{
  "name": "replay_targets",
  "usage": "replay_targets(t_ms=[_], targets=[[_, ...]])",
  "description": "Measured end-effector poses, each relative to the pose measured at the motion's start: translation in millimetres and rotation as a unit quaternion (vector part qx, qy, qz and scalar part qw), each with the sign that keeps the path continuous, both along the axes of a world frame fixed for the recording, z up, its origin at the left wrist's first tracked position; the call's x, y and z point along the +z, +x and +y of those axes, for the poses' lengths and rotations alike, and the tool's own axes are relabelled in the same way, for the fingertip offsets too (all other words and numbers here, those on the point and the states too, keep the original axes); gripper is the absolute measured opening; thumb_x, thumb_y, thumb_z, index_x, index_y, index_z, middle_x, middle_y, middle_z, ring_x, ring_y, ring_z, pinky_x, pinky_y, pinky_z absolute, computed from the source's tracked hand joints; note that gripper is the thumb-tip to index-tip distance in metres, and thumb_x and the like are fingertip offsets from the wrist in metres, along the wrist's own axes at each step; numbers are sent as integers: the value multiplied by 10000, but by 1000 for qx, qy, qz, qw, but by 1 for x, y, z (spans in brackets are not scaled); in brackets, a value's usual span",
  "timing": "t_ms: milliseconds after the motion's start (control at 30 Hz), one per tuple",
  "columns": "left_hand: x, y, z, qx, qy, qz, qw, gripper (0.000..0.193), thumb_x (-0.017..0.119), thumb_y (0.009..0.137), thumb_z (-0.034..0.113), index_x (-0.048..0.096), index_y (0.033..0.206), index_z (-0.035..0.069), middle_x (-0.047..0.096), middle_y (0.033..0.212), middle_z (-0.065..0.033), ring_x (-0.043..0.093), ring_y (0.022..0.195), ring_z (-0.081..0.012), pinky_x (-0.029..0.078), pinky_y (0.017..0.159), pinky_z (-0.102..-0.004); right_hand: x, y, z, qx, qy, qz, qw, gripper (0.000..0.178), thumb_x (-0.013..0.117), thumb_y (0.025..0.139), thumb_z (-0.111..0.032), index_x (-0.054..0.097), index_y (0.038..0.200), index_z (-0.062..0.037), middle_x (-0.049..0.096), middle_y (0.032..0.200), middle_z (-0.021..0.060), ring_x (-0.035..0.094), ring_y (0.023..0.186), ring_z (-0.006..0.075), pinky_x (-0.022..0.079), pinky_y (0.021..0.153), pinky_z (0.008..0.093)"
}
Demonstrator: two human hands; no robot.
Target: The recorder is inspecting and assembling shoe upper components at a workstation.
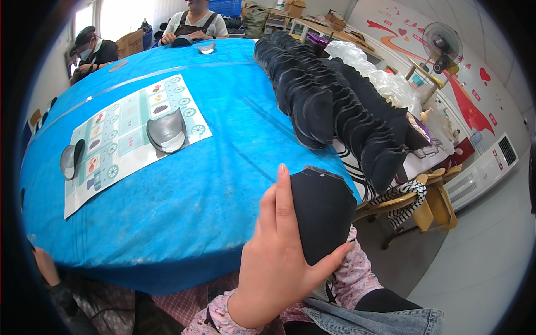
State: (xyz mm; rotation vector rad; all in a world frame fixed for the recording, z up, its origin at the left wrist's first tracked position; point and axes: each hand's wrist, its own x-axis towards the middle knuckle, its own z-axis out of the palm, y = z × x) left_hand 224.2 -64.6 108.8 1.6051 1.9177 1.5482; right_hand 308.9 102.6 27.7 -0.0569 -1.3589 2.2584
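Observation:
A black curved cap brim (322,215) is held up in front of me, near the table's front right edge. My left hand (279,251) grips it, its fingers stretched along the left side and its thumb across the lower edge. A rough, greyish strip runs along the top edge of the brim. My right forearm (360,271), in a pink patterned sleeve, reaches up behind the brim; the right hand itself is hidden there. Two more brims, one grey inside (166,132) and one at the far left (71,159), lie on a printed sheet (128,131).
Long nested rows of black brims (312,106) line the table's right side. A blue cloth (167,223) covers the table. Across it, a person (195,25) handles a brim; another brim (206,48) lies nearby. Someone's hand (46,267) shows at lower left. Chairs (435,206) stand right.

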Motion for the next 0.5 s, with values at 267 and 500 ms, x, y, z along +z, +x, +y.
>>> replay_targets(t_ms=[267,500], targets=[[-32,-45,-7,-48,160,-48,985,1131,772,695,393,40,1441,-38,394,1237,-239,448,1099,-362,417,912,-402,101,-27,-10,-4,455,-4,891,128,744,708,-37,646,786,-10,627,769,55,583,726,152,445,658,265],[-55,-72,-57,-12,118,-222,968,1111,807,688,144,22,1469,46,367,1255,-148,441,1132,-240,411,957,-363,130,-76,-48,-29,790,36,611,206,764,599,-97,628,751,-69,574,676,28,567,656,211,437,588,312]])
